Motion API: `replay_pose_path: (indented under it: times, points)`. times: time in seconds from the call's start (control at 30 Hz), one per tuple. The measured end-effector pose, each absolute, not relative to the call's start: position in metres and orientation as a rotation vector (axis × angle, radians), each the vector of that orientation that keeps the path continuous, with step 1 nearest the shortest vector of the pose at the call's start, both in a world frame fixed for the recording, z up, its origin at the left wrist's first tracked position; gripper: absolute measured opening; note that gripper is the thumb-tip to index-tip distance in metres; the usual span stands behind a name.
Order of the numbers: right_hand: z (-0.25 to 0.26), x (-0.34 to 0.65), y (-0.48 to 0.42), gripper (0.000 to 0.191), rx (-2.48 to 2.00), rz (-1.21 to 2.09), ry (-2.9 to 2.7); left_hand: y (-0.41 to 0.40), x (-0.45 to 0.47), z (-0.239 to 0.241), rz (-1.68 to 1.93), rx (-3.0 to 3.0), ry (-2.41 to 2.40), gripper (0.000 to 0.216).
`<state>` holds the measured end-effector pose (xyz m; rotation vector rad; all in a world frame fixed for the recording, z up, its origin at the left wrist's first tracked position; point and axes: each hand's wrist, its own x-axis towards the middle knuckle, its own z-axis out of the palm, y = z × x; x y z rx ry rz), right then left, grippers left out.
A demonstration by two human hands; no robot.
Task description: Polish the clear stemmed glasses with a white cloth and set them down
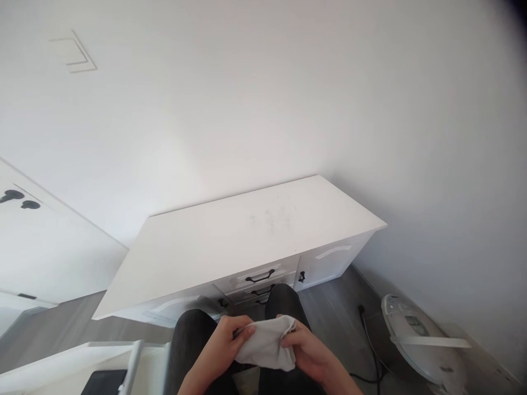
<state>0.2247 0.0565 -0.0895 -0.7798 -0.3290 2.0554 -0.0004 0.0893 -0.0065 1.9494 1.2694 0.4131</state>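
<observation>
Both ends of a cloth (265,348) were held just above the lap: the left hand (231,339) pinched one between thumb and fingers, the right hand (305,349) gripped the other, thumb in front. Handling it well seemed to call for light, even tension, so that the loose lower edge would not bunch. Beyond stood a white cabinet (185,247) with grey smudges (274,216) on top. The knees (193,323) came between cloth and cabinet, one partly covering the drawers (236,284). On the right sat an appliance (415,323), a black cable (373,351) beside it; lower left, a dark object (104,382) was too cropped to identify.
</observation>
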Motion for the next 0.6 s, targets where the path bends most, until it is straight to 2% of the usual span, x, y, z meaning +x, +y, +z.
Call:
replay_pose_path:
  times: [0.13,0.23,0.3,0.4,0.53,0.6]
  points:
    - [-0.093,0.231,0.054,0.033,-0.903,1.972,-0.273,0.116,0.008,-0.02,0.511,2.018,1.309,0.024]
    - [-0.087,0.252,0.079,0.024,-1.211,1.581,-0.729,0.164,0.022,-0.036,0.756,2.074,1.524,0.026]
    - [-0.08,0.274,0.113,0.031,-1.352,1.3,-0.96,0.207,0.037,-0.043,0.808,2.083,1.608,0.027]
    - [-0.073,0.309,0.184,0.042,-1.488,0.913,-1.159,0.273,0.069,-0.049,0.804,2.099,1.72,0.047]
    - [-0.071,0.342,0.279,0.029,-1.555,0.569,-1.437,0.337,0.101,-0.051,0.673,2.109,1.817,0.077]
    - [-0.073,0.352,0.312,0.037,-1.585,0.494,-1.553,0.356,0.105,-0.052,0.605,2.12,1.82,0.082]
